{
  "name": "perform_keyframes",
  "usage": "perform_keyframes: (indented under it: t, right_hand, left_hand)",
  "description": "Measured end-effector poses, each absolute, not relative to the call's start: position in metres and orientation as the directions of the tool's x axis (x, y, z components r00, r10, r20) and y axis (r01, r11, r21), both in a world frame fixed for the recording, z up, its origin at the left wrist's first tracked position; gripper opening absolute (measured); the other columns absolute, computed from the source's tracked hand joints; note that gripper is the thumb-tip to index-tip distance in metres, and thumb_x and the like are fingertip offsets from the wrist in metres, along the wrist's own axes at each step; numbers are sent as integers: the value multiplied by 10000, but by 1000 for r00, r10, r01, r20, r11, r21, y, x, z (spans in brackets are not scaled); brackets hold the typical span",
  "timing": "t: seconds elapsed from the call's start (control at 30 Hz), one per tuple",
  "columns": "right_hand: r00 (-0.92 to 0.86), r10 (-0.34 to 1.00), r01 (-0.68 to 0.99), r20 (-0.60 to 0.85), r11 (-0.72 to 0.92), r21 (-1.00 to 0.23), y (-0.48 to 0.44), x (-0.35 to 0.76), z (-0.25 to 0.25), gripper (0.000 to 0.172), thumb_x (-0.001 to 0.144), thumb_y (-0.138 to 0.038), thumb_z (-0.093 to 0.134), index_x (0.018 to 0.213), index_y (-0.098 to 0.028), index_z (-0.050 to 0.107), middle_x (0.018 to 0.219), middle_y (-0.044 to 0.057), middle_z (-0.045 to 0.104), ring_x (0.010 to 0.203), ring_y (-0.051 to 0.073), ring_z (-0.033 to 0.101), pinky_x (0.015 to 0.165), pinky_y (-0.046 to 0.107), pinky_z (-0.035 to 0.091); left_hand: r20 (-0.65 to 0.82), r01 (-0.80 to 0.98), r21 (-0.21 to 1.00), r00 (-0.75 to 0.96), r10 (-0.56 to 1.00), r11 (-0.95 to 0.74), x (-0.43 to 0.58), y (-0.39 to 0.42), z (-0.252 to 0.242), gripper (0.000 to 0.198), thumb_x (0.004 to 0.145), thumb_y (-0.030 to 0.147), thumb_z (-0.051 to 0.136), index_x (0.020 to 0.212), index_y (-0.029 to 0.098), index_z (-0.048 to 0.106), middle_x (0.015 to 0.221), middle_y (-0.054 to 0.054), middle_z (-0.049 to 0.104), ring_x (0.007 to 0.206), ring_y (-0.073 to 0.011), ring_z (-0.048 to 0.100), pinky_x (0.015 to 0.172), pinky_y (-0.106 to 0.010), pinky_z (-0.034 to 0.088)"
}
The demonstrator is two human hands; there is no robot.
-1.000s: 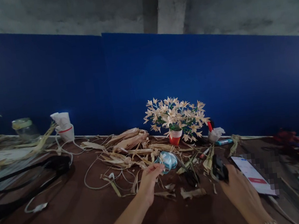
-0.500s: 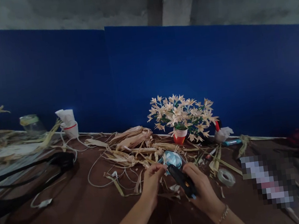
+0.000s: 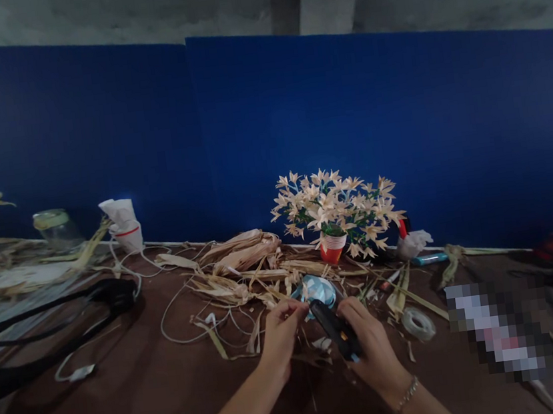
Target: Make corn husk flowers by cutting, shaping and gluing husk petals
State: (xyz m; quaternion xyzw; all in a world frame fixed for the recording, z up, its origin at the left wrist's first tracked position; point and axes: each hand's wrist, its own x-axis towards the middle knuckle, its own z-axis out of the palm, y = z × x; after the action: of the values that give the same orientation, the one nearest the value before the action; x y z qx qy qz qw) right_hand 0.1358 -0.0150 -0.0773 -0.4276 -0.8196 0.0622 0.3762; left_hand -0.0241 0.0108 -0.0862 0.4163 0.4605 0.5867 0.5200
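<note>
My right hand (image 3: 371, 346) is wrapped around a black glue gun (image 3: 336, 330), which tilts up and to the left. Its front end lies close to the fingertips of my left hand (image 3: 281, 334). Those fingers are pinched together, and whatever they hold is too small to make out. Just beyond both hands sits a light blue and white round item (image 3: 318, 288). Dry corn husks (image 3: 247, 254) are heaped behind my left hand. Farther back, a red and white cup (image 3: 333, 248) holds a bunch of pale husk flowers (image 3: 329, 204).
A roll of clear tape (image 3: 418, 324) lies right of my hands. White cable (image 3: 170, 327) loops across the brown table (image 3: 180, 407). Leftward are a black strap-like object (image 3: 111, 298), a glass jar (image 3: 56, 228) and a white wrapped cup (image 3: 126, 229). A blue partition (image 3: 370, 108) stands behind.
The view has tipped down slightly, so the background sits a little higher. Both hands and the glue gun keep nearly the same position and grip.
</note>
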Motion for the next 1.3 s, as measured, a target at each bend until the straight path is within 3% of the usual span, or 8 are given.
perform_keyframes:
  t: [0.8,1.0,1.2,1.3]
  right_hand:
    - [-324,766,694,555,591,-411,-15,138,-80,223,609,-47,446,772,-196,412,780,31,430,715,176,441,615,264,361]
    - [-330,761,685,559,601,-413,-17,139,-78,238,597,-60,450,793,-193,423,797,36,438,723,179,448,617,262,367]
    - [-388,759,661,524,625,-415,-24,134,-65,182,632,-96,465,775,-200,421,780,30,467,697,164,471,603,242,362]
    - [-397,771,672,497,613,-415,-25,139,-54,187,639,-128,477,806,-201,434,782,31,501,669,157,485,579,234,351]
  left_hand:
    - [3,-231,973,-87,996,-23,-25,12,-87,223,555,376,674,555,162,612,588,14,553,599,-129,494,590,-226,369]
    - [75,-232,969,-74,994,-90,-26,13,-91,172,576,325,665,572,158,629,655,-4,580,669,-143,512,650,-237,369]
    - [49,-140,988,-76,996,-60,-26,15,-94,174,612,324,607,614,150,626,646,-20,593,642,-159,528,639,-267,393]
    - [223,94,972,-84,971,-215,-29,16,-92,173,625,317,590,573,156,621,670,-32,587,691,-178,533,680,-292,398]
